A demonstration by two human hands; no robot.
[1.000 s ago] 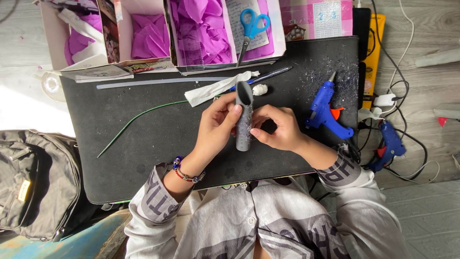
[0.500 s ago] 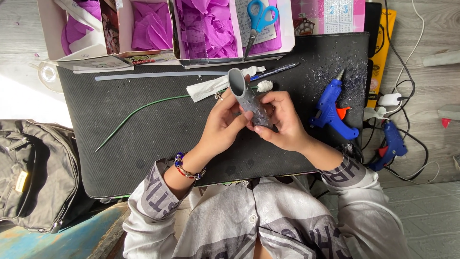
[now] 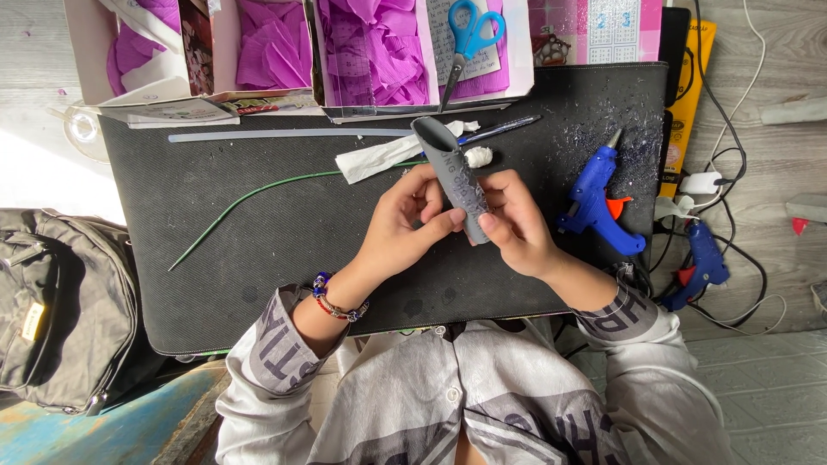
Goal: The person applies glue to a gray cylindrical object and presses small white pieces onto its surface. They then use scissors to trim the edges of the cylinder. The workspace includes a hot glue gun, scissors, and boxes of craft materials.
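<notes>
Both hands, left hand (image 3: 403,226) and right hand (image 3: 513,226), keep a closed grip on a grey rolled tube (image 3: 451,176), tilted above the black desk (image 3: 258,258). A blue glue gun (image 3: 596,198) lies near the right hand.

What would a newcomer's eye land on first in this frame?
Most likely the grey tube, held tilted over the middle of the black mat by both the left hand and the right hand. Next, the boxes of purple paper along the mat's far edge, and the blue glue gun lying to the right.
</notes>
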